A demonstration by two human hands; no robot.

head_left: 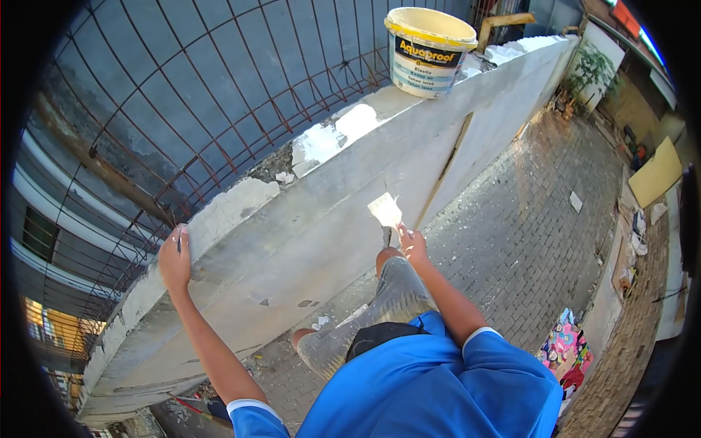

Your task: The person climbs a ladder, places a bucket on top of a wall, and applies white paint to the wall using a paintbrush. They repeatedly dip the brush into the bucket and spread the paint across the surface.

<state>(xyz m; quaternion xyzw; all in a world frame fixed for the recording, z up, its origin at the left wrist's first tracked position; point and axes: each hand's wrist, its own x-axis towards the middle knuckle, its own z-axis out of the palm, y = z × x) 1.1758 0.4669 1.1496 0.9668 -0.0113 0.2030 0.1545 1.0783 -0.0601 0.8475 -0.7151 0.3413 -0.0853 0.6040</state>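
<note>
My right hand [414, 245] is closed round the handle of a paintbrush [385, 211], its broad head covered in white paint and pointing up in front of the wall's side face. My left hand [175, 261] is at the wall's top edge, beside the rusty wire mesh [212, 120]. Its fingers are bent together, and a thin dark piece shows at them; what it is I cannot make out. On the grey wall [328, 201] stands an open Aquaproof bucket [427, 58] with a yellow rim. White paint [339, 133] covers part of the wall top near the bucket.
Behind the mesh is a blue-grey wall [161, 44]. Grey paving [511, 219] runs along the right side of the low wall. Colourful cloth [567, 347] lies at lower right, and a yellowish board [655, 172] leans farther back. A plant [590, 69] grows at the far end.
</note>
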